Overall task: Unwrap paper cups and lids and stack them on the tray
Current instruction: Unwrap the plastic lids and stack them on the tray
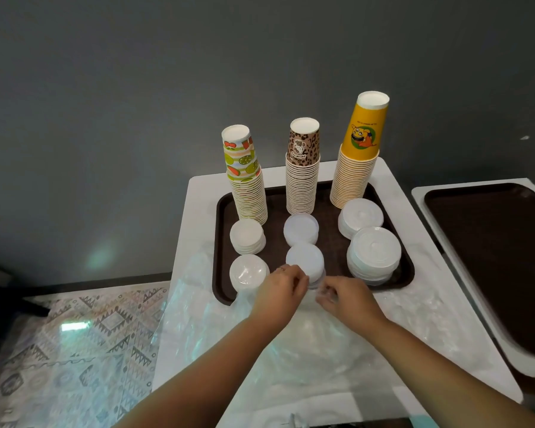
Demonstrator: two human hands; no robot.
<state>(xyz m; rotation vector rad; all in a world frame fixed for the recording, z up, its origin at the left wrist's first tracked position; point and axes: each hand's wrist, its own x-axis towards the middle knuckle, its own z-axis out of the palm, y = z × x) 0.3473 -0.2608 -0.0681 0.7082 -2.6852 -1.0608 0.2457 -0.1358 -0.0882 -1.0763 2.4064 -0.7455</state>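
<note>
A dark brown tray (331,208) carries three upside-down cup stacks: fruit-print (248,183), leopard-print (302,177) and yellow (359,162). Several white lid stacks stand in front of them. My left hand (281,288) and my right hand (346,296) meet at the tray's near edge, at the foot of the front middle lid stack (305,261). Their fingers are curled and pinch the clear plastic wrap (309,341) around its lower part. The wrap trails toward me over the table.
The tray sits on a white table (195,217) against a grey wall. A second brown tray (501,257) lies on another white table to the right. Loose clear plastic (192,291) spreads over the near table. A patterned floor (74,350) lies to the left.
</note>
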